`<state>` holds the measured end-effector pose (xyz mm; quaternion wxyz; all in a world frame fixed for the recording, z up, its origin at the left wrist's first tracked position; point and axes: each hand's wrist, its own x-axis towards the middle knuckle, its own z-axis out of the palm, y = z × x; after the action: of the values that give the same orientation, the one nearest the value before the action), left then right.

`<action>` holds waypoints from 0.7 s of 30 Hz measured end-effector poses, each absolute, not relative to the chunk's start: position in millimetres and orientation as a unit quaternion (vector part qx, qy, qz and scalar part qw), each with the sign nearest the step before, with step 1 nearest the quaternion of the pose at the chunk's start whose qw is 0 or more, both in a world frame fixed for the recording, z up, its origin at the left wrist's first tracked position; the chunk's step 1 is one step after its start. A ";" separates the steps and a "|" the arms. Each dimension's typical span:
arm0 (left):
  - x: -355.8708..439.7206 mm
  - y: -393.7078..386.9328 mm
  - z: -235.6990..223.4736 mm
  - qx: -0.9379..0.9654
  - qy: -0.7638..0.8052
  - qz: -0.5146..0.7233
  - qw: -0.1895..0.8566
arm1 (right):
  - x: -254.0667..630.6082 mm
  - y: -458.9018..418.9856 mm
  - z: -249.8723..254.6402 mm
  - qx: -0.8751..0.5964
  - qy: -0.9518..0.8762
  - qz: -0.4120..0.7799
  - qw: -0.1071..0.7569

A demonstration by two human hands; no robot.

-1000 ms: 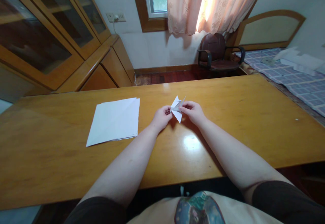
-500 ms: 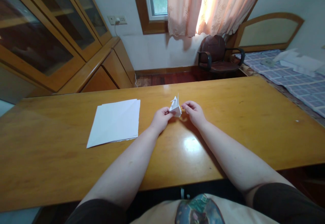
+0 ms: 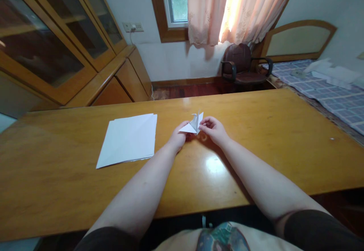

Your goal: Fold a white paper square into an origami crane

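Observation:
A white origami crane (image 3: 194, 123) is held just above the table, with its thin neck and tail pointing up and its wings out to the sides. My left hand (image 3: 179, 135) is closed on it from the left; the left wing hides part of those fingers. With thumb and fingertips, my right hand (image 3: 214, 128) pinches the crane's right wing. A stack of white square paper sheets (image 3: 127, 139) lies on the table to the left of my left hand.
The wooden table (image 3: 256, 145) runs across the view. Beyond it stand a brown armchair (image 3: 240, 63), a bed (image 3: 318, 88) at right and a glass-door cabinet (image 3: 85, 80) at left. A tiny white scrap (image 3: 331, 138) lies near the table's right end.
The crane's wings have come down and spread sideways, the left one now over my left hand. My right hand has moved left onto the right wing.

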<state>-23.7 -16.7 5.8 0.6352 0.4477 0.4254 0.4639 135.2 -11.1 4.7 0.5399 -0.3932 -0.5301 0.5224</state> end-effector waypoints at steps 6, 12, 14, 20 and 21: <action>-25.3 -10.2 6.6 0.398 0.497 0.517 0.572 | 135.6 -8.2 -0.4 -0.427 -0.513 0.505 0.546; -33.7 -6.2 3.1 0.403 0.504 0.503 0.575 | 155.1 7.0 -7.0 -0.495 -0.581 0.416 0.493; -33.9 -6.8 3.1 0.446 0.515 0.471 0.559 | 161.5 10.3 -7.9 -0.510 -0.615 0.390 0.458; -31.1 -13.7 4.9 0.573 0.561 0.357 0.480 | 167.8 14.9 -5.9 -0.552 -0.678 0.292 0.389; -30.9 -14.5 4.8 0.583 0.561 0.348 0.473 | 167.9 15.6 -5.9 -0.542 -0.689 0.280 0.390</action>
<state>-30.9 -14.5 4.8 0.4735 0.5835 0.5608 0.3477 167.9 15.6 -5.9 0.3897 -0.5424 -0.6895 0.2804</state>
